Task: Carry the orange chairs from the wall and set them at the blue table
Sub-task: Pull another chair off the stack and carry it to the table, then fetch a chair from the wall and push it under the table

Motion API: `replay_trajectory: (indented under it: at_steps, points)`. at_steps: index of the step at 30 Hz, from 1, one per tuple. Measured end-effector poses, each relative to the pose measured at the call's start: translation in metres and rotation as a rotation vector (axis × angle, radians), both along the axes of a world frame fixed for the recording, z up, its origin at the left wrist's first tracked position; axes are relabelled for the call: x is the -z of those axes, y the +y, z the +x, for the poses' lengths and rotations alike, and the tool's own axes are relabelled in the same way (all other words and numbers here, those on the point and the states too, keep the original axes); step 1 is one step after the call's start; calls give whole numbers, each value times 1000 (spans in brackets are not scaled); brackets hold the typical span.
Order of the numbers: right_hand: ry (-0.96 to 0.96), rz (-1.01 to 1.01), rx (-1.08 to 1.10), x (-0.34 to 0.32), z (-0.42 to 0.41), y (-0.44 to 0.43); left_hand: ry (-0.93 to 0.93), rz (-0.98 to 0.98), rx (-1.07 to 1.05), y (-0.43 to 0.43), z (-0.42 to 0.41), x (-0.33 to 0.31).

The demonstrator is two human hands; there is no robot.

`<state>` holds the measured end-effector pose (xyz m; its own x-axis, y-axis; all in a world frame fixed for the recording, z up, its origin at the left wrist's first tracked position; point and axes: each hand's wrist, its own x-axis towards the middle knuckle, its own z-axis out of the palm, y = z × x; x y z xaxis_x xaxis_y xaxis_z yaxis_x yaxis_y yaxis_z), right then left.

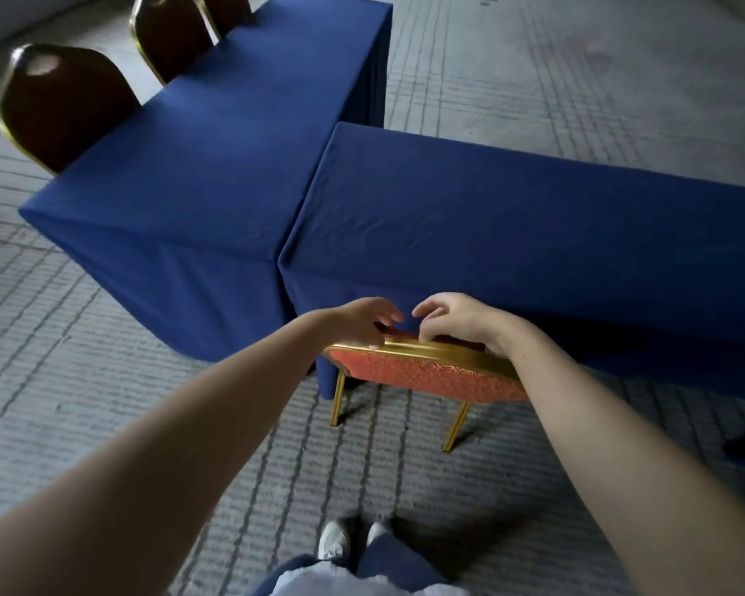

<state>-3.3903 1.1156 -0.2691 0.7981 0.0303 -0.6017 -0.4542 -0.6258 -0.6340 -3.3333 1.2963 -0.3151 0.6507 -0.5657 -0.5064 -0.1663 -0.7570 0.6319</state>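
Hands: both reach forward over the top rail of the orange chair (431, 376), arms outstretched.
Left hand (362, 322): fingers relaxed and mostly straight, spread just above the gold rail; thumb tip appears to touch the rail's front edge. Nothing is wrapped in it.
Right hand (461, 320): fingers loosely curled, fingertips (424, 335) down on the top of the rail, heel of the hand lying against the rail further right. Whether it actually grips the rail cannot be told from this angle.

Orange chair: upright on the carpet (104, 380), back facing the person, drawn close against the near side of the nearer blue table (512, 217), close to that table's left corner. Orange patterned upholstery in a gold frame. Two gold rear legs visible on the carpet; the seat and front legs are hidden by the chair back and the table skirt.

Farther blue table (198, 165): stands to the left, at an angle to the nearer one, corners nearly meeting. Both are draped to the floor in blue cloth.

Three more chairs (65, 105) line the far side of the farther blue table, backs dark in the dim light, gold-edged.

Bottom of view: white shoes (332, 546) and blue trouser legs of the person, standing just behind the orange chair.
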Motion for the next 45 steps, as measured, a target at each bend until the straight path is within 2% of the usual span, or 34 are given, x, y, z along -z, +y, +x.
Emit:
replay_trajectory:
  at_steps: [3, 5, 10, 18, 22, 28, 35, 39, 45]
  points:
    - [-150, -7, 153, 3, 18, 8, -46, -46, -287, 21, 7, -3]
    - [-195, -42, 157, 10, 32, 22, -107, -40, -430, 33, 10, -7]
    - [-247, -98, -102, 21, 69, 94, -215, -3, -633, 96, 14, -11]
    - [-293, -72, -424, 31, 117, 279, -190, -2, -1005, 270, 4, -13]
    - [-307, -53, -530, 36, 141, 398, -252, 47, -1092, 379, 8, -18]
    - [-360, -37, -565, 31, 184, 571, -286, 70, -1193, 547, 27, -29]
    - [-360, -45, -641, 21, 241, 723, -331, 63, -1232, 691, 76, -36]
    - [-391, -19, -663, 22, 300, 795, -336, 77, -1234, 761, 128, -30]
    - [-459, 20, -609, 24, 421, 909, -362, 97, -1220, 871, 250, -35]
